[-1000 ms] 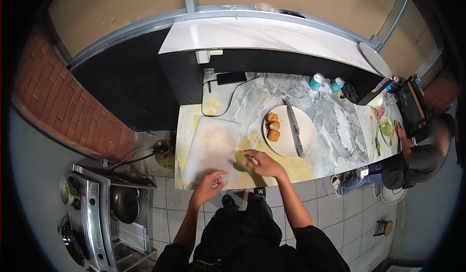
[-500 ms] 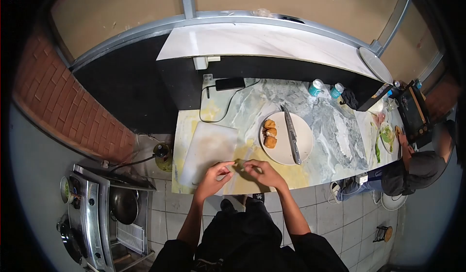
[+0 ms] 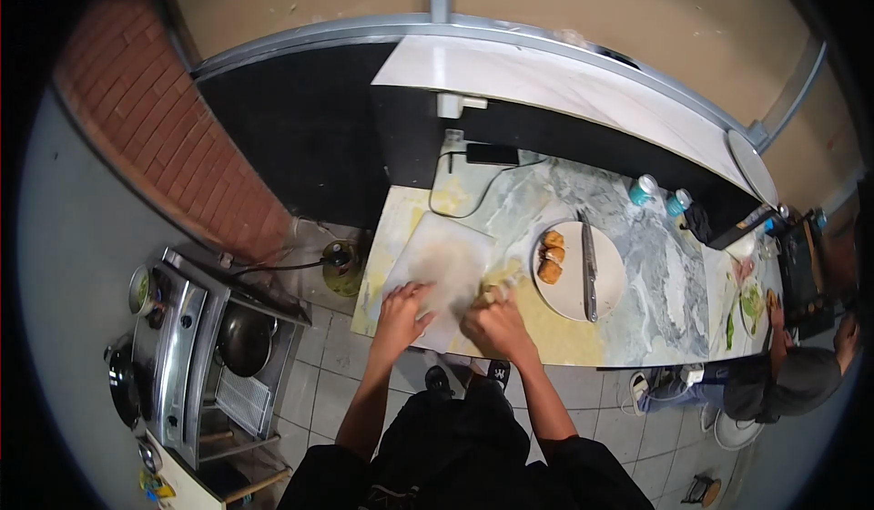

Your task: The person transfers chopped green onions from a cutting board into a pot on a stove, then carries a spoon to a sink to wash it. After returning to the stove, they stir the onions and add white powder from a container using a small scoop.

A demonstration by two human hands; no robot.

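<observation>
My left hand [image 3: 401, 319] lies over the near left part of a white cutting board [image 3: 443, 253], fingers apart and nothing seen in them. At the board's right edge my right hand [image 3: 498, 324] is closed in a fist. Something small and yellowish may show at its knuckles, too blurred to name. Brownish smears mark the board's surface. To the right stands a round white plate [image 3: 566, 302] with a few golden fried pieces [image 3: 551, 256] on its left side. A long kitchen knife [image 3: 589, 264] lies across the plate, its handle toward me.
A phone-like black device [image 3: 492, 155] with a cable lies at the back. Two teal cans [image 3: 643, 189] stand near the ledge. At left is a stove [image 3: 177, 328] with a dark wok [image 3: 246, 341]. A gas cylinder [image 3: 343, 271] sits beside the counter. Another person [image 3: 792, 378] works far right.
My view has swung left, so the counter appears further right. My left hand has spread onto the board. My right hand has closed from a loose pinch into a fist.
</observation>
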